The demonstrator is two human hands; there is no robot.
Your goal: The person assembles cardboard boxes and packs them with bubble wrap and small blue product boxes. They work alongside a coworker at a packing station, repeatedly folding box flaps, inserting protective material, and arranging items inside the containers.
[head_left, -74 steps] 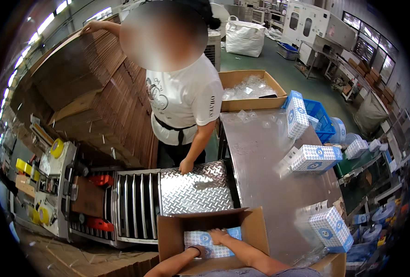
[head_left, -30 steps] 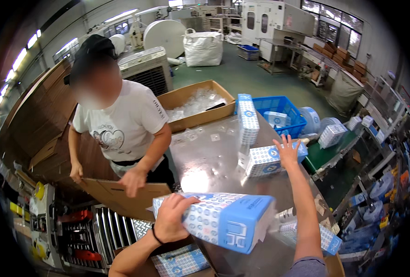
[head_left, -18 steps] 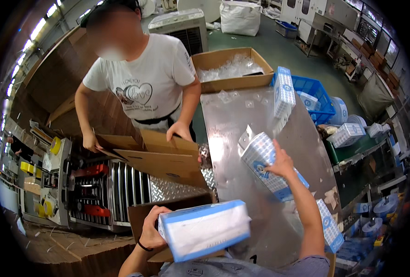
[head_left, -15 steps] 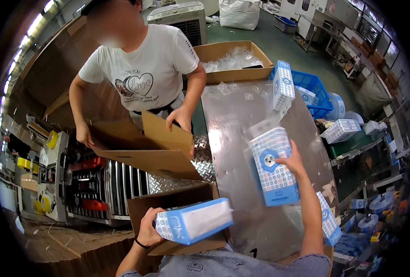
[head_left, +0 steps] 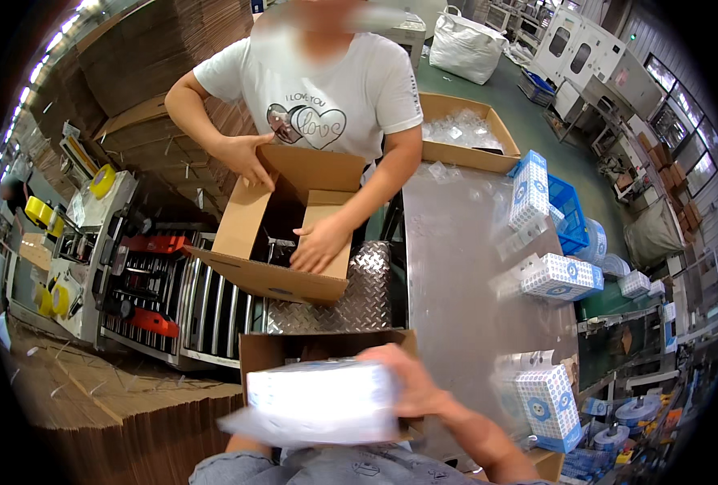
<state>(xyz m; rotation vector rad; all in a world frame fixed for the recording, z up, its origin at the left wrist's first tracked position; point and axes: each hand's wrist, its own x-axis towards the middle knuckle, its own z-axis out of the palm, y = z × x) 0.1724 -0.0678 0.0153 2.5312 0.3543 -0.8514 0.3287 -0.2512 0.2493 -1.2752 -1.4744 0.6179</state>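
A blurred white, box-shaped package with faint blue edges hovers over the near open carton, close to my body. My right hand is closed on the package's right end, with its fingers over the top corner. My left hand is hidden behind the package; only a bit of my left forearm shows. Right of me on the metal table, a blue-and-white patterned package leans near the edge. Farther along that edge sit another such package lying down and an upright one.
A co-worker's hands are at another open carton, above rollers and a diamond-plate surface. The metal table runs along the right. Beyond stand a blue crate and a carton of clear plastic. Stacked cardboard lies left.
My right hand has swung left from over the table to the near carton. The package there now looks white and blurred. The co-worker's carton has turned and now sits upright with its top open.
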